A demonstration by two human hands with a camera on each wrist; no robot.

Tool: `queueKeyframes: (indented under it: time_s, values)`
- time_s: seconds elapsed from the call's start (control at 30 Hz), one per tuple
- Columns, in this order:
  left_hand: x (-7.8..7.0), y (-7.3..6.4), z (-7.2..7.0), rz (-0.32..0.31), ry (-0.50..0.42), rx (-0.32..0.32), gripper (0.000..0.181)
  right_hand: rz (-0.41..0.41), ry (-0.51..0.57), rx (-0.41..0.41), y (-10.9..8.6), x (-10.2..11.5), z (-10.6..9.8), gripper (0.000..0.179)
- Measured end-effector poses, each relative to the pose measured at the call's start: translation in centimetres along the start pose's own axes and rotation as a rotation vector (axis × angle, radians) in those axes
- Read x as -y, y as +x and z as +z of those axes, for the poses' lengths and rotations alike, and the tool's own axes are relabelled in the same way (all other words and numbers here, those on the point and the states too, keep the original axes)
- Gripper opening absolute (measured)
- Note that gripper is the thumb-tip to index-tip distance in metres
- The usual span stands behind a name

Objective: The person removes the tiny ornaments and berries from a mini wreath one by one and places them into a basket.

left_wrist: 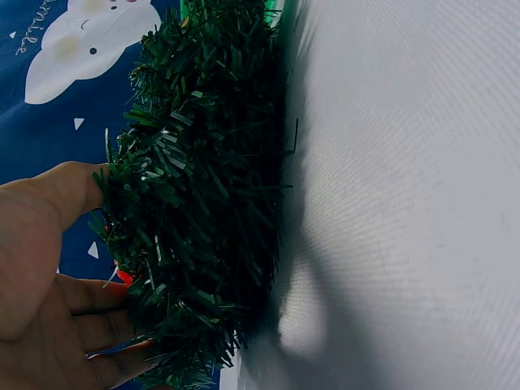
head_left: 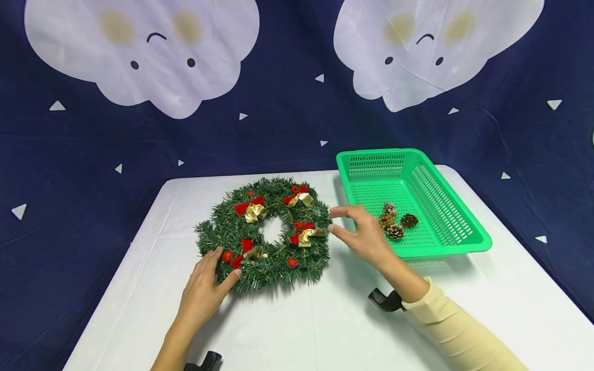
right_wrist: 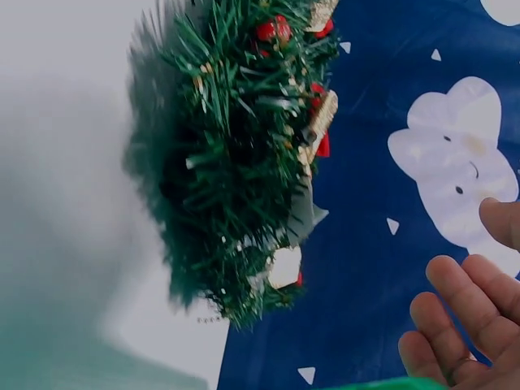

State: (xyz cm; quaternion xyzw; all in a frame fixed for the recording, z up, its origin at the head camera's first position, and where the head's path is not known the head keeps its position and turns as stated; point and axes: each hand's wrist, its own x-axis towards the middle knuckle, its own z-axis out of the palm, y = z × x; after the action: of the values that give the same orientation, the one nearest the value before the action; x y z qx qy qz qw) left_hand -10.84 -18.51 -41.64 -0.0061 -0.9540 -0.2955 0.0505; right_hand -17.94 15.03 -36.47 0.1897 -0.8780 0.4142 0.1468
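Observation:
A green tinsel wreath with red-and-gold bows and red berries lies on the white table. My left hand rests at its lower left edge, thumb and fingers spread against the greenery. In the left wrist view, the fingertips of that left hand reach into the wreath's needles, some hidden behind them. Beside the wreath's right edge is my right hand, its thumb and fingers apart with nothing between them. The right wrist view shows that right hand standing off from the wreath.
A green plastic basket stands to the right of the wreath, partly behind my right hand. Several pine cones lie inside it. Behind the white table hangs a dark blue cloth with white clouds.

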Motion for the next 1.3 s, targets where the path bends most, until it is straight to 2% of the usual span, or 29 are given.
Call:
queueKeyframes:
  time_s: [0.4,0.63,0.87,1.3]
  values:
    - [0.0,-0.1,0.0,-0.002,-0.006,-0.003,0.077,-0.105,-0.024,0.010,-0.5,0.5,2.2,0.033]
    - [0.0,0.0,0.1,0.000,-0.004,0.001,0.077,-0.132,-0.028,0.006,-0.8,0.7,3.3,0.032]
    - [0.0,0.0,0.0,0.003,-0.010,0.001,0.077,-0.208,-0.057,-0.008,-1.2,0.7,4.5,0.032]
    - [0.0,0.0,0.1,0.005,-0.010,-0.007,0.076,-0.240,-0.069,0.071,-1.6,1.1,5.8,0.028]
